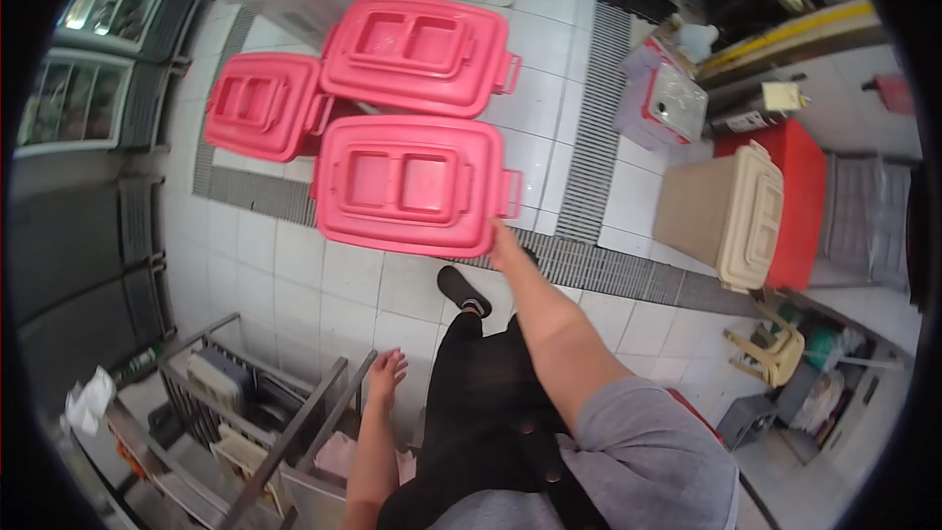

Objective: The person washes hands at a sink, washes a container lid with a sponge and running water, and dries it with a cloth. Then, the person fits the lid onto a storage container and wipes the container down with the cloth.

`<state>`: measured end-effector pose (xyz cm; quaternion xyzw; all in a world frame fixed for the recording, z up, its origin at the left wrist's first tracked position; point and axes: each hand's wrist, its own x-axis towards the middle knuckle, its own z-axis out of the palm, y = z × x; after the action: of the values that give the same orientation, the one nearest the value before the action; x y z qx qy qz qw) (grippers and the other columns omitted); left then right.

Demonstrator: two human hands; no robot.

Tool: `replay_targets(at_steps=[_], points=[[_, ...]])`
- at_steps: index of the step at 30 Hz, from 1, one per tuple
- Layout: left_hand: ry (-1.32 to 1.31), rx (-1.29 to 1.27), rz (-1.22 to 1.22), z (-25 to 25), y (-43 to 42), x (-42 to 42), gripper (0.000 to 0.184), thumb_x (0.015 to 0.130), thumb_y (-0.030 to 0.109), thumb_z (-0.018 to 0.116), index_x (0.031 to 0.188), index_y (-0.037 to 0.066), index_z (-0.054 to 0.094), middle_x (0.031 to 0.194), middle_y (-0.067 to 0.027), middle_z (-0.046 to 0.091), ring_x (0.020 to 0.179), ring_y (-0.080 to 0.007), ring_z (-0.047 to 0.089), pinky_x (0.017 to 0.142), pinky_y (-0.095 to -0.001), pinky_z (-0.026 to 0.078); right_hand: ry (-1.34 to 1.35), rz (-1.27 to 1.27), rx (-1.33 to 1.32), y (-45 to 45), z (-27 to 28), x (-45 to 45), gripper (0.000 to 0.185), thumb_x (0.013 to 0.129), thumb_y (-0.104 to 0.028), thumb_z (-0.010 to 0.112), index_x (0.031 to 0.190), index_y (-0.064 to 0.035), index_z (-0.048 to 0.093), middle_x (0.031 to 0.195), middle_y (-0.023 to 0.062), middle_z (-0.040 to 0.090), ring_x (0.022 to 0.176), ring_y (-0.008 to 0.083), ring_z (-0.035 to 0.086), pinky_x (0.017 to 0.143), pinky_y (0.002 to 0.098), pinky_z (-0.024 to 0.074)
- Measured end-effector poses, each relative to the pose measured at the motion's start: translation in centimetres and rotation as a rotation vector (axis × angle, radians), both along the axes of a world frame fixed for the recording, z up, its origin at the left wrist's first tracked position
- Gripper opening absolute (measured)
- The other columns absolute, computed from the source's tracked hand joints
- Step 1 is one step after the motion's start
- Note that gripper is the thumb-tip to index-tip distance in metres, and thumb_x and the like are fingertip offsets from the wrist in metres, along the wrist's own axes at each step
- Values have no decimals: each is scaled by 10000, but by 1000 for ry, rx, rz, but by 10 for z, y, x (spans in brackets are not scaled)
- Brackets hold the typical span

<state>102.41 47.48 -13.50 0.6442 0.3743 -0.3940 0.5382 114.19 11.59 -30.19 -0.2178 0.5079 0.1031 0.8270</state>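
1. Bin, pink, lidded, on the floor, about 11 o'clock from the feet.
2. Right hand is on its 4 o'clock corner; honestly can't tell if it's gripping or just touching.
3. Left hand: relaxed, fingers loose, near the rack at 7 o'clock.
4. Far bin at the pink one's 12, small bin at its 10, tan bin at its 3.

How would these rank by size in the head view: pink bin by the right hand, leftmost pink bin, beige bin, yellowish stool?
1. Pink bin by the right hand
2. Leftmost pink bin and beige bin: too alike to rank
3. Yellowish stool
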Motion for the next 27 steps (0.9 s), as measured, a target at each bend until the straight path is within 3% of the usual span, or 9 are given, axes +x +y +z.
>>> replay_targets(at_steps=[7,10,13,17,19,21,23,24,27], points=[[-112,75,72,-55,-56,84,629,904,466,625,1403,141,420,1417,-117,461,1268,-281,459,987,-471,409,8,62,-138,-135,-21,-119,570,863,-399,670,1301,-60,533,1264,72,618,1189,239,557,1023,449,396],[-211,156,28,-74,-110,123,718,919,489,589,1496,184,289,1503,-100,355,1361,-267,336,1011,-556,348,312,153,-343,-176,29,-153,565,840,-361,722,1248,-4,565,1214,104,628,1131,261,578,973,517,422],[-222,86,-25,-106,-157,139,641,956,451,542,1491,178,318,1456,-114,432,1308,-256,425,998,-509,384,391,191,-384,-213,39,-182,602,812,-339,768,1267,-7,556,1233,120,615,1112,263,591,939,534,442],[-346,375,-188,-169,-172,113,436,1012,364,444,1320,74,550,1152,-138,664,1034,-294,639,884,-367,486,418,195,-501,-235,32,-217,549,807,-372,775,1172,-6,587,1106,113,646,1012,211,604,908,473,471],[-355,688,-531,-174,-175,99,422,1013,363,435,1200,28,612,1059,-139,688,924,-287,659,818,-396,506,558,291,-938,-239,31,-225,481,829,-349,755,1105,21,619,1034,117,662,963,197,614,865,399,498],[-468,800,-508,-204,-164,81,417,1016,387,429,1094,41,649,986,-101,696,846,-284,658,756,-429,509,552,307,-817,-246,25,-232,470,833,-343,749,1081,38,628,1016,119,666,942,196,619,860,369,494],[-230,207,92,-239,-140,84,474,989,502,440,1139,99,638,953,-52,690,813,-299,655,731,-447,506,535,318,-700,-249,16,-231,462,838,-336,743,1057,56,637,999,121,670,921,195,623,855,340,491],[-13,170,78,-200,-152,93,630,931,645,434,1281,135,551,1052,-58,649,897,-310,622,817,-482,484,528,276,-718,-247,13,-232,465,838,-340,742,1045,64,641,988,117,670,908,193,622,846,327,485],[214,176,163,-169,-164,99,766,882,739,398,1386,163,434,1205,-85,577,1011,-316,565,909,-500,436,579,261,-796,-228,20,-238,497,830,-386,734,1020,65,652,952,108,663,870,193,604,818,318,473]])
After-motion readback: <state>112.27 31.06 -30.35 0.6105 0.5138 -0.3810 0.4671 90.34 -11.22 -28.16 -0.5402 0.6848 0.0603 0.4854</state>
